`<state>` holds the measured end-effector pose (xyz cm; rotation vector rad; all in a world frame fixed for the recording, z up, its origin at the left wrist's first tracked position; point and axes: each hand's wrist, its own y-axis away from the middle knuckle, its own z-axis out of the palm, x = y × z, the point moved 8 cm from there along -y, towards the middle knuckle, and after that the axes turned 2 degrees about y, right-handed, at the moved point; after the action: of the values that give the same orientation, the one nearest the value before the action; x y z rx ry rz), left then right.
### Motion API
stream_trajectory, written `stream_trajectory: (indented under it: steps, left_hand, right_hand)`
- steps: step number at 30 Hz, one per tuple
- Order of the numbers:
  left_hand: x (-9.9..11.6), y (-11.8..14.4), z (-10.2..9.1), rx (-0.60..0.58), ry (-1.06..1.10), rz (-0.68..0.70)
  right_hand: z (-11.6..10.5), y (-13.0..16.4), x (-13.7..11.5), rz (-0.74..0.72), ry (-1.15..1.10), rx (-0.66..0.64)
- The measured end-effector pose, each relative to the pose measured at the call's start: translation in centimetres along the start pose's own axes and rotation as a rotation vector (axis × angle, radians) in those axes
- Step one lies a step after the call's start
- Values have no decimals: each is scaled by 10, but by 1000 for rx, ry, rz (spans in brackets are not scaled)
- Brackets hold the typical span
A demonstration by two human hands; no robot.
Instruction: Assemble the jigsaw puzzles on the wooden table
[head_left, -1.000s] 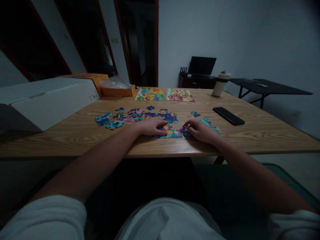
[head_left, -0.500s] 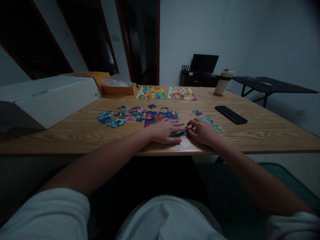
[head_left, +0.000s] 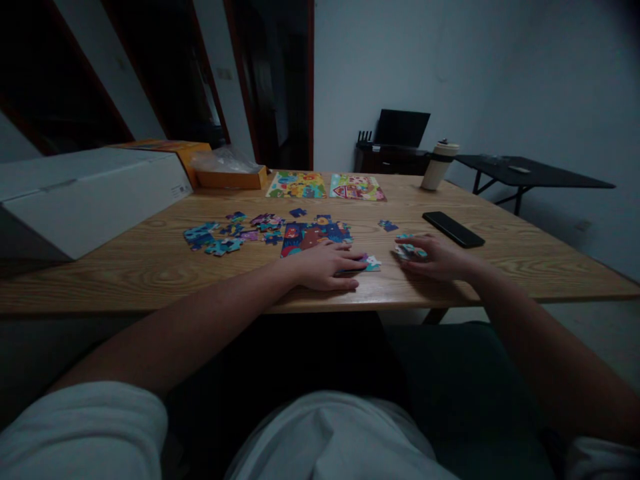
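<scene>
My left hand [head_left: 327, 265] lies flat, fingers spread, over the lower part of a partly joined jigsaw puzzle [head_left: 313, 235] with a dark blue and red-brown picture. Beside its fingertips a pale teal and white edge of the puzzle shows; the rest there is hidden under the hand. To the right, my right hand [head_left: 437, 259] curls its thumb and fingers round a teal and white puzzle piece [head_left: 411, 251]. More teal pieces lie right at those fingers, partly covered. A single blue puzzle piece [head_left: 387, 225] rests just beyond this hand.
Loose puzzle pieces [head_left: 220, 235] are scattered left of the puzzle. Two finished picture puzzles [head_left: 297, 185] lie farther back. A black phone [head_left: 453, 229] and a cup [head_left: 440, 165] stand to the right. At left are a white box [head_left: 95, 200] and an orange tray [head_left: 233, 179] with clear plastic.
My right hand has moved right, away from the puzzle's edge, to the teal pieces. A pale edge piece now shows beside my left hand, which stays in place. The view has shifted slightly.
</scene>
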<state>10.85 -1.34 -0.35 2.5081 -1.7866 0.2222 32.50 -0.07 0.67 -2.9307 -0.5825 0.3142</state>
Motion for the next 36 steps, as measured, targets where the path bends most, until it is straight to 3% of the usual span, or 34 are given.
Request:
stream_trajectory:
  steps: [4, 10, 17, 23, 26, 36]
  left_hand:
    - [-1, 1, 1, -4, -7, -7]
    - [-1, 1, 2, -23, -8, -18]
    - [-1, 0, 4, -20, 6, -24]
    - [1, 1, 3, -16, 19, -19]
    - [-1, 1, 3, -10, 19, -24]
    - [-3, 1, 5, -15, -9, -21]
  right_hand:
    - [5, -7, 1, 46, -14, -29]
    - [10, -6, -30, 29, -71, 40]
    - [13, -3, -73, -253, -97, 61]
    - [13, -3, -58, -193, -218, 17]
    - [17, -3, -59, -250, -265, 12]
    - [20, 1, -61, -186, -189, 153]
